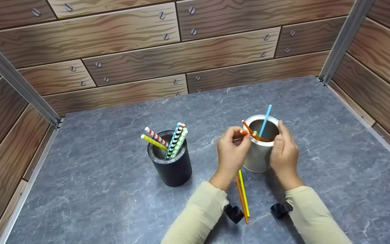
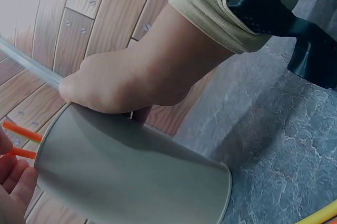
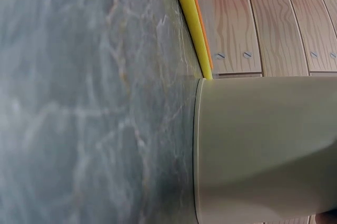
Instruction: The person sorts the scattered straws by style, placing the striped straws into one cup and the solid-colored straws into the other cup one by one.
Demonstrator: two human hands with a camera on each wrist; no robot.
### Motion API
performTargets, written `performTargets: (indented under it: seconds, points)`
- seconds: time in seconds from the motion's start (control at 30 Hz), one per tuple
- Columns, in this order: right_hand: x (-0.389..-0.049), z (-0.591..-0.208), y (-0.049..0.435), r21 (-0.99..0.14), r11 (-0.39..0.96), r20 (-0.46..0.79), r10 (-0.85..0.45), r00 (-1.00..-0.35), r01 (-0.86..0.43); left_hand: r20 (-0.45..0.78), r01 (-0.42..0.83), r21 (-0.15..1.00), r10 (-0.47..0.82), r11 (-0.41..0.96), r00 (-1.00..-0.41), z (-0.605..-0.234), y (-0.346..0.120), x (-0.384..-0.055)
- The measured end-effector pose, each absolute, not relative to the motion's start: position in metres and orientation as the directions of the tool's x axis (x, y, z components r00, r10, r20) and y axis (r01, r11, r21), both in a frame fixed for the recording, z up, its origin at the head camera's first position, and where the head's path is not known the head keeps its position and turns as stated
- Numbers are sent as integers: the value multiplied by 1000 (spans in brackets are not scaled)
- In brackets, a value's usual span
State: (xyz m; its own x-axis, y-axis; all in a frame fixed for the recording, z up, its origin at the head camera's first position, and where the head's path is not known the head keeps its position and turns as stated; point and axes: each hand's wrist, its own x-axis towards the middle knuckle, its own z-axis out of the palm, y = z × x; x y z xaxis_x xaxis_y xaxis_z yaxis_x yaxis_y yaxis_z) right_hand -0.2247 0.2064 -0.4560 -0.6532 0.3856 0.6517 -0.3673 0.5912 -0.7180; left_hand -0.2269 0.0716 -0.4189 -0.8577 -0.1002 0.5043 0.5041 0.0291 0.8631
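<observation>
A pale grey-green can [image 1: 258, 158] stands upright on the right half of the table. A blue straw [image 1: 266, 120], orange straws [image 1: 247, 126] and a green straw [image 1: 255, 133] poke out over its rim. My left hand [image 1: 233, 149] is at the can's left rim, thumb and fingertips pinching an orange straw [image 2: 22, 153]. From the right, my right hand [image 1: 285, 157] holds the can, thumb toward the front and fingers along the far side. The left wrist view shows that right hand [image 2: 121, 79] against the can wall. In the right wrist view the can's base [image 3: 202, 150] meets the table.
Left of my hands stands a black cup [image 1: 174, 171] with several striped and coloured straws [image 1: 156, 136]. A yellow straw [image 1: 244, 196] and an orange straw [image 1: 241, 200] lie side by side on the marbled table [image 1: 96, 189] between my forearms. Wood-patterned walls [image 1: 130, 44] enclose it.
</observation>
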Motion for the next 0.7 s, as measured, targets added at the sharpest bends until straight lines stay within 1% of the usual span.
performTargets:
  seconds: [0.23, 0.47, 0.57, 0.7]
  points:
    - [-225, -456, 205, -720, 586, 654, 393, -646, -372, 462, 466, 885, -115, -5, -879, -433, 64, -226]
    - [-225, -457, 205, -721, 589, 651, 393, -649, -366, 426, 430, 903, -133, -2, -895, -441, 55, -222]
    - [-225, -457, 205, -717, 594, 655, 392, -646, -366, 416, 416, 909, -145, 31, -898, -446, 53, -220]
    - [-225, -458, 206, -703, 605, 670, 385, -635, -374, 392, 377, 919, -163, 117, -905, -457, 52, -219]
